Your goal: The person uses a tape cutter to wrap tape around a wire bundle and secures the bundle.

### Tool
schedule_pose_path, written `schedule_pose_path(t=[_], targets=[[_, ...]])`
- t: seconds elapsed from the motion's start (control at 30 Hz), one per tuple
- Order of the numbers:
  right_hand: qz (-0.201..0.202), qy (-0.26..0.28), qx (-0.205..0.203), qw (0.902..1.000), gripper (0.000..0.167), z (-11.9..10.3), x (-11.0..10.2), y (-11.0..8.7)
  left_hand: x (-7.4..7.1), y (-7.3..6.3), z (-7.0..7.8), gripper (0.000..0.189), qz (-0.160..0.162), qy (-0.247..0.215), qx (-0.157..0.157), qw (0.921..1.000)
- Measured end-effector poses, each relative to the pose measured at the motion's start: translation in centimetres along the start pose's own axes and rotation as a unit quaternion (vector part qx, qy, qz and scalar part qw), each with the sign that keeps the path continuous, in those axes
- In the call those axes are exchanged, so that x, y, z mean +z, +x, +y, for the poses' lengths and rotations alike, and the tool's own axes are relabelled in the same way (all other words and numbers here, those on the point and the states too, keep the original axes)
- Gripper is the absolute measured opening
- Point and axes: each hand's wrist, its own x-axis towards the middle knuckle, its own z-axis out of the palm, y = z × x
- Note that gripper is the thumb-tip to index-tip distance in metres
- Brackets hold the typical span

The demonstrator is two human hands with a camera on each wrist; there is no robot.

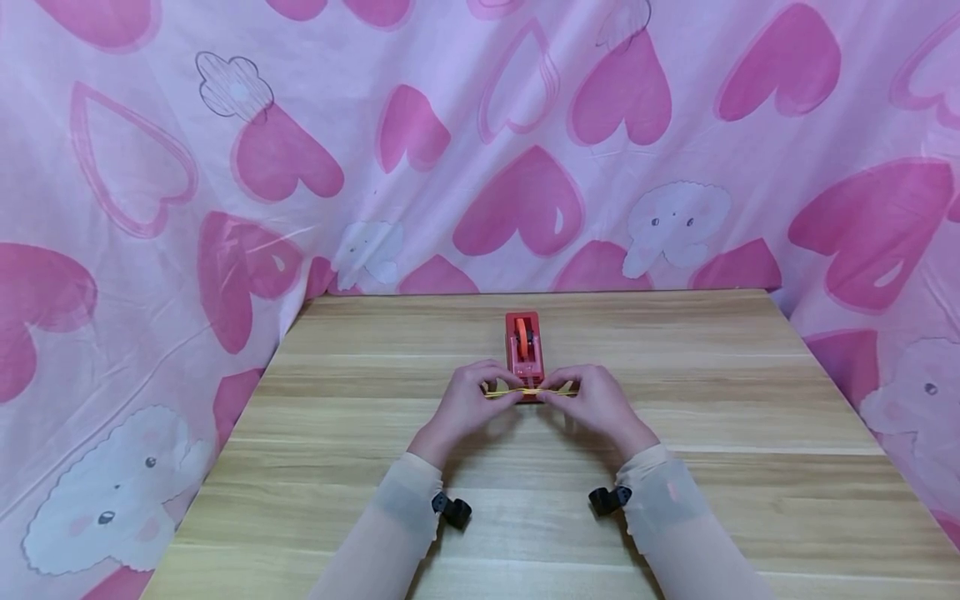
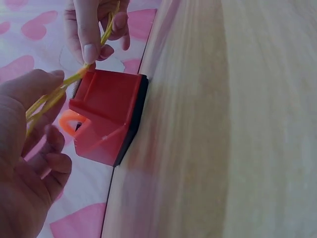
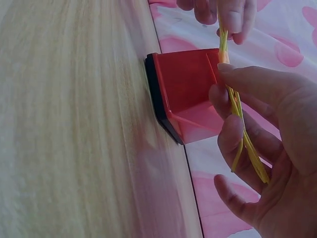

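Both hands hold a thin bundle of yellow strands (image 1: pixel 529 391) stretched sideways at the front end of a red tape dispenser (image 1: pixel 528 368). My left hand (image 1: pixel 467 403) pinches the bundle on its left side between thumb and fingers. On the other side, my right hand (image 1: pixel 597 405) pinches it the same way, fingertips close to the left ones. A short orange band (image 3: pixel 224 55) wraps the strands between the hands. The loose ends of the strands (image 3: pixel 253 157) run across the right fingers. An orange tape roll (image 2: pixel 69 120) sits in the dispenser.
The dispenser stands on a wood-grain table (image 1: pixel 360 417), toward its back edge. A pink curtain (image 1: pixel 450 200) with hearts hangs behind the table and along its sides. Each wrist wears a small black camera (image 1: pixel 452 510).
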Motion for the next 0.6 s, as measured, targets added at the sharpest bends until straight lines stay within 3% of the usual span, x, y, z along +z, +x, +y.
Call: schedule_pose_path(t=[0.3,0.43,0.6], targets=[[0.025,-0.005,-0.010,0.9996,0.010,-0.18,0.03,-0.20,0.38,0.02,0.69,0.014,-0.032,0.064,-0.065,0.9953],[0.032,-0.008,-0.011,0.9994,0.010,-0.30,0.10,-0.25,0.55,-0.05,0.71,0.016,-0.037,0.059,-0.102,0.9924],[0.045,-0.013,-0.018,0.9987,0.010,-0.45,0.17,-0.10,0.71,0.06,0.65,0.014,-0.032,0.045,-0.118,0.9915]])
